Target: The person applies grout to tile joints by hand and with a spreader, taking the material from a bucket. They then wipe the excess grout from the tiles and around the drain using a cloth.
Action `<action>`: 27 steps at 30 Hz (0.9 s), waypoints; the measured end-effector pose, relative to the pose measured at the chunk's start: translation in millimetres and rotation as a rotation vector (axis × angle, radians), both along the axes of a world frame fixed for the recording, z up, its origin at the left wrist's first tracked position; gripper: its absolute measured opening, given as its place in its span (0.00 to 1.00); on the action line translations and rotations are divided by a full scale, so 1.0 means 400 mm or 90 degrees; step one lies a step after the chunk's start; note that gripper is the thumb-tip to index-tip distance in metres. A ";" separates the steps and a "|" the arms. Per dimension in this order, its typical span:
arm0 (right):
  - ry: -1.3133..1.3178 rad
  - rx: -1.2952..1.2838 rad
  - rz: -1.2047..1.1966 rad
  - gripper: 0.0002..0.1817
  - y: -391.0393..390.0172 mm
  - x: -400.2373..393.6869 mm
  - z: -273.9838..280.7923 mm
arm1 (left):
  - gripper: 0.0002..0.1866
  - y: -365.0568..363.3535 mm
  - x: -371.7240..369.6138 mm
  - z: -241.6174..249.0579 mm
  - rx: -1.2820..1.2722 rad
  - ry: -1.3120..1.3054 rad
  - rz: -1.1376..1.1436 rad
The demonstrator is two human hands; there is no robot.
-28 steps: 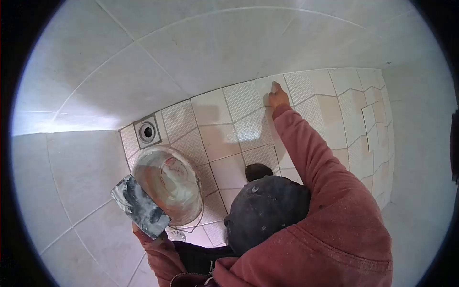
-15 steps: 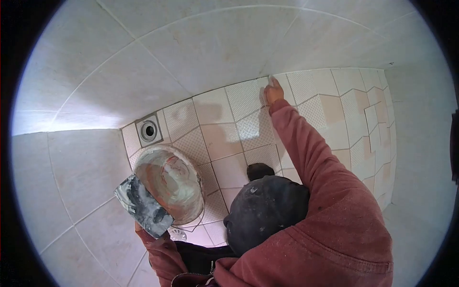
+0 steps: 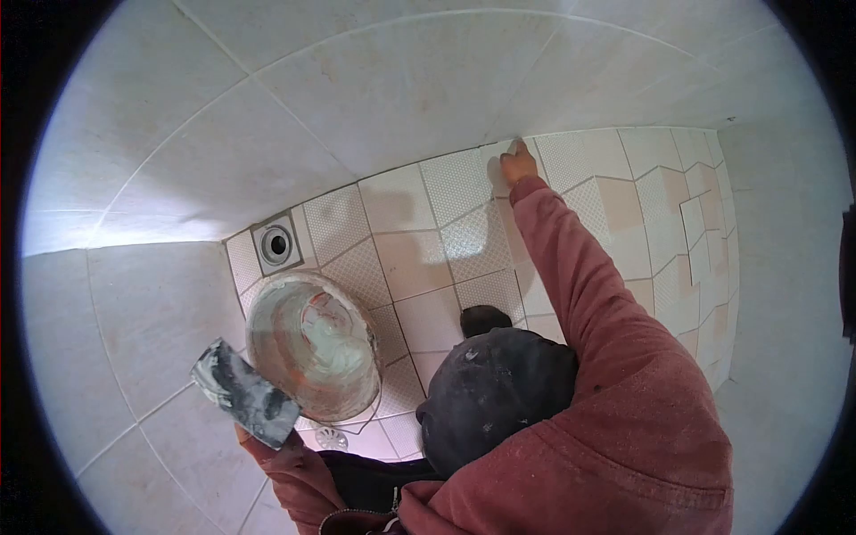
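My right hand (image 3: 519, 166) reaches far out to the joint where the tiled floor (image 3: 419, 316) meets the wall (image 3: 392, 98). Its fingers are curled, with one fingertip touching the joint line; whether anything small is pinched in them is hidden. Low on the left, my left hand (image 3: 256, 442) grips a dark flat board (image 3: 250, 392) smeared with whitish paste, which covers most of the fingers. Beside that board stands a round bucket (image 3: 267, 352), its inside coated and some pale paste (image 3: 334, 343) in the bottom.
A square floor drain (image 3: 277, 243) sits near the left corner, and a round drain cover (image 3: 331, 439) lies below the bucket. My dark-clad knee (image 3: 499, 392) and shoe tip (image 3: 486, 321) are over the floor. At right, a tile piece (image 3: 694, 239) lies raised among others.
My right hand has slid slightly to the right along the wall joint. My left hand has shifted left and a little down with the board, uncovering more of the bucket.
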State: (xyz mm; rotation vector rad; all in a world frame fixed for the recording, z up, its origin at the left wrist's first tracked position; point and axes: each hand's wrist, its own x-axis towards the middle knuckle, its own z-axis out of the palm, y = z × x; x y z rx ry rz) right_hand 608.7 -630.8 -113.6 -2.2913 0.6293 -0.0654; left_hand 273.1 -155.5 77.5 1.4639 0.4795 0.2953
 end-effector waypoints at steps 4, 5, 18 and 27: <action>0.042 0.036 0.037 0.43 0.088 0.017 -0.006 | 0.37 0.026 -0.017 0.002 0.147 -0.098 0.091; 0.040 0.035 0.034 0.43 0.104 0.009 -0.013 | 0.43 0.034 -0.014 0.013 0.216 -0.119 0.038; 0.052 0.166 0.077 0.38 0.123 0.005 0.008 | 0.28 0.002 0.080 -0.017 0.294 -0.054 -0.050; -0.287 0.449 0.625 0.12 0.424 -0.199 0.403 | 0.21 -0.072 0.101 0.051 -0.223 -0.055 0.122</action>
